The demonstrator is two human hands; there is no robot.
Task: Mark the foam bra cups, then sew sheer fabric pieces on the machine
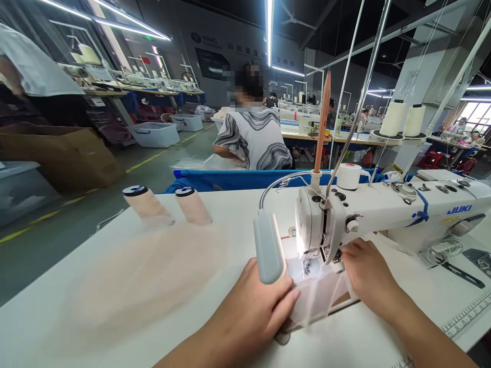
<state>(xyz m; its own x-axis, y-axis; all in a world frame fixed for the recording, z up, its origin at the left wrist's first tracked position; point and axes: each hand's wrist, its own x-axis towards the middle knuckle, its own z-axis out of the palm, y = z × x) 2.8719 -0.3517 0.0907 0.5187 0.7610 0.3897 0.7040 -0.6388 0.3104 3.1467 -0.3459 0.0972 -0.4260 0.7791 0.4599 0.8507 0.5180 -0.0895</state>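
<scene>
Spread at the near side of the needle area of the white sewing machine [429,204], between left hand [264,301] and right hand [366,273]: sheer pale fabric [316,296], apparently held flat from both sides. Hanging low over the same spot, a grey lamp [268,250], probably for light at the needle. On the left of the table [226,327], two thread cones [192,207] at the far end of a blurred peach cloth [153,276], perhaps out of the hands' way. Left hand palm down at the fabric's left edge, fingers pointing right, forearm slanting in from the near side; pinching or merely pressing, impossible to tell. Right hand knuckles up, fingers bent, just beside the needle head, forearm angled in from the near right; fingertips partly hidden, grip likewise unreadable.
</scene>
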